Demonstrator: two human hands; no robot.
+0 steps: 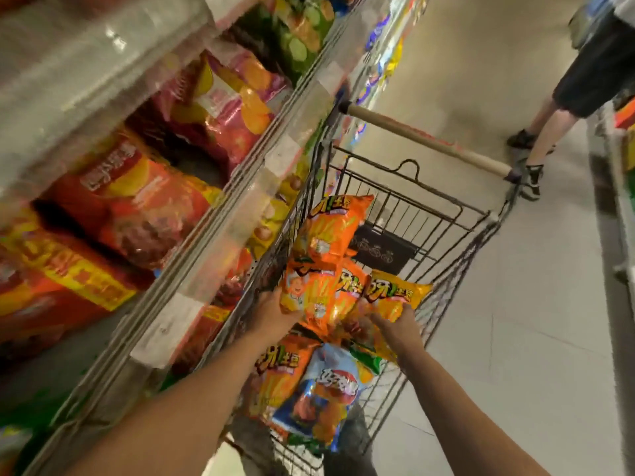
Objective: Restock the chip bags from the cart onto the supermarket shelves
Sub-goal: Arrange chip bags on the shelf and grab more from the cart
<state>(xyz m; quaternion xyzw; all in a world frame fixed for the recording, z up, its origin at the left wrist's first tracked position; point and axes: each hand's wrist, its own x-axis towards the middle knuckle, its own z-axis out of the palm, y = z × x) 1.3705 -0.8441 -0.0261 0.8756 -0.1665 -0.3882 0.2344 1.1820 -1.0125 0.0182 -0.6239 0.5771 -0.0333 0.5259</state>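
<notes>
Over the cart (457,235), a cluster of orange bags (318,293) is being held up by both hands. The left hand (275,312) is being pressed against the lower left edge of the cluster, its fingers curled round the nearest bag. A yellow-orange bag (395,292) at the right of the cluster is being gripped from below by the right hand (395,326), whose fingers (372,317) are being curled into the crumpled foil. One more orange bag (330,228) is being carried at the top of the cluster, tilted toward the shelves.

Below the hands, more bags are lying in the cart: another orange one (275,376), a blue bag (323,393) on top of it and a green one (369,360) just beside. A black flap (385,250) is hanging against the far wire wall, under the wooden handle (426,142).

To the left, the shelves (220,221) are being shown blurred, with red bags (127,197), a pink bag (226,108) and green bags (302,32) standing on them. Clear price rails are running along the shelf edges, touching the cart's left side or just beside it; which cannot be told.

Beyond the cart, a person's legs (543,132) in dark shorts are being seen on the pale floor (515,338).
</notes>
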